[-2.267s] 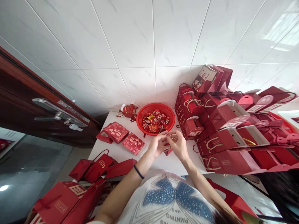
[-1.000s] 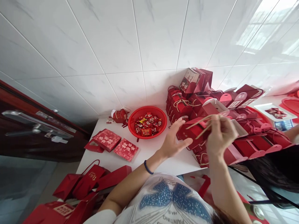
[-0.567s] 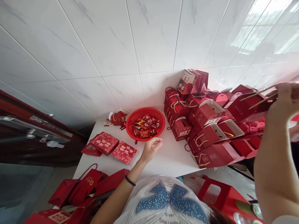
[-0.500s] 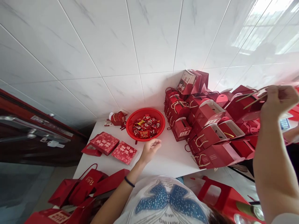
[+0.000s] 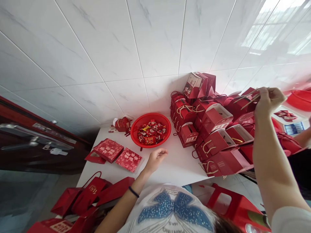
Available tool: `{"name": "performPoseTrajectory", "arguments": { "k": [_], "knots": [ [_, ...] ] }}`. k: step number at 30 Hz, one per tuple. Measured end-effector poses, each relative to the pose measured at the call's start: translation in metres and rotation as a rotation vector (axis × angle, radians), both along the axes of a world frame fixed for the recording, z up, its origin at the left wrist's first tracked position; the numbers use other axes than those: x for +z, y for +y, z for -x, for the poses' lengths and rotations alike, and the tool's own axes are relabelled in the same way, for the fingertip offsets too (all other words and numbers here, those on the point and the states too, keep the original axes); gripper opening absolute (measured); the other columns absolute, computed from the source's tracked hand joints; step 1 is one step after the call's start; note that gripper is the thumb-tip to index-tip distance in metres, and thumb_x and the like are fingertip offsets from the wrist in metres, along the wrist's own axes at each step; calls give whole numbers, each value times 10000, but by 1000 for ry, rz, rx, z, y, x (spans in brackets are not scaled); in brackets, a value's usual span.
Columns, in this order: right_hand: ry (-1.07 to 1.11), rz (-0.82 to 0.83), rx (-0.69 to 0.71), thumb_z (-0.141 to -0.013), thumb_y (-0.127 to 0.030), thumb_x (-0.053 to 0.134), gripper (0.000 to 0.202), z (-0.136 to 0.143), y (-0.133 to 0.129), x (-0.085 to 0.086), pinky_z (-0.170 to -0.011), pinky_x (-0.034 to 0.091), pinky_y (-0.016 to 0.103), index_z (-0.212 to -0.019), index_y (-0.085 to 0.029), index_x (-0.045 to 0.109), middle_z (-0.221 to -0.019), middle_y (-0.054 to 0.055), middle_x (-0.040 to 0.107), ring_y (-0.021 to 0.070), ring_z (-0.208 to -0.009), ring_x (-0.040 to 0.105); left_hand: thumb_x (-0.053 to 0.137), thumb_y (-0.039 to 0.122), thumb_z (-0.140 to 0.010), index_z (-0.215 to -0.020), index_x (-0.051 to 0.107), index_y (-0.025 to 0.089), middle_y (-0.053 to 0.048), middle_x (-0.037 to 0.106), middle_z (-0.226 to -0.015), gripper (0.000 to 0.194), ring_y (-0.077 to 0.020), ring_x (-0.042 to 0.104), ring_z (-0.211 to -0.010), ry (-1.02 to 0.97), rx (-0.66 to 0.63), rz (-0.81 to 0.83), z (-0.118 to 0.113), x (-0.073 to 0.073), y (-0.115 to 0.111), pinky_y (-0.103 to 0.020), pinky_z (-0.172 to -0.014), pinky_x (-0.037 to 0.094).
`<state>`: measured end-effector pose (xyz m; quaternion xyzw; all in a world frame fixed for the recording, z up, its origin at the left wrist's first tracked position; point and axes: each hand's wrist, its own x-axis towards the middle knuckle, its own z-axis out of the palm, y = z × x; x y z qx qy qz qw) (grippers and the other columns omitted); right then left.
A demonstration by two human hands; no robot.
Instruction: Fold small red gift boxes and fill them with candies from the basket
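My right hand (image 5: 270,99) is closed round the cord handles of a red gift box, above the right side of the box pile. Much of that box is hidden by my wrist and the pile. My left hand (image 5: 156,159) is over the white table (image 5: 179,166), just in front of the red basket (image 5: 134,137) of wrapped candies (image 5: 152,132). Its fingers are curled together, and whether anything small is between them is hidden. Many red gift boxes (image 5: 216,116) with cord handles are stacked to the right of the basket.
Two flat red patterned packs (image 5: 109,149) (image 5: 128,159) lie at the table's left. Red bags (image 5: 89,195) stand below the left edge. At the far right are a red basin (image 5: 300,99) and part of another person's arm (image 5: 303,138).
My right hand has moved left with the cord handles in it, uncovering the basin and a tray at the right. My left hand has barely moved.
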<state>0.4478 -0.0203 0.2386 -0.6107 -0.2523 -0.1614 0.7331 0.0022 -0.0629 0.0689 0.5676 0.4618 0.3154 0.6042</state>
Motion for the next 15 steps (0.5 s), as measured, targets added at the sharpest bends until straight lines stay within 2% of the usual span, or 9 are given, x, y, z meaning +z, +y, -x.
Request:
{"name": "performPoseTrajectory", "arguments": {
  "k": [9,15],
  "knots": [
    [47,76,85,-763,41,570,408,3,3,-30,-504,296,277,-486,-233,449,-442,-69,399,92,-422,368,725,285,-684,-762,714,198,-47,729,-841,117,-223,649,-857,-17,-10,33,-2,-11,-2,-335,-865,485],
    [97,269,231,-750,26,607,380,11,2,-40,-464,276,272,-475,-209,490,-420,-62,430,81,-397,376,684,215,-707,-765,724,196,-42,738,-837,73,-215,663,-848,7,-20,33,-5,-14,-3,-325,-848,495]
  ]
}}
